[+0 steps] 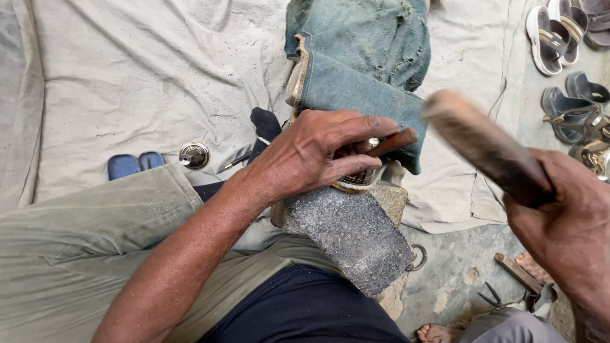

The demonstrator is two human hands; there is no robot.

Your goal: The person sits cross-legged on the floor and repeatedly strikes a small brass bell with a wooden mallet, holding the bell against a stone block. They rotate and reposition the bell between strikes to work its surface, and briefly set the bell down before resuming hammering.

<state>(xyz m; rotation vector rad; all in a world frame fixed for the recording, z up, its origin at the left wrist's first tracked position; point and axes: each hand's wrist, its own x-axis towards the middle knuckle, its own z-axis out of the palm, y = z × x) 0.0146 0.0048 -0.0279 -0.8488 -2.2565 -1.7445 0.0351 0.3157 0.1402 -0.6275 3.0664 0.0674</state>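
Cloth [146, 76], pale and creased, covers the floor where you sit, with folded denim [362, 57] at its top edge. Bare concrete [457, 267] shows to your right, with sandals [562, 38] in the far corner and pliers [492, 297] nearer. Your left hand [318, 152] is curled tight around a punch [391, 143], pressing a metal ring [359, 181] onto the stone block [349, 235] between your knees. Your right hand [565, 222] is closed on a blurred wooden mallet [483, 143], raised beside the punch.
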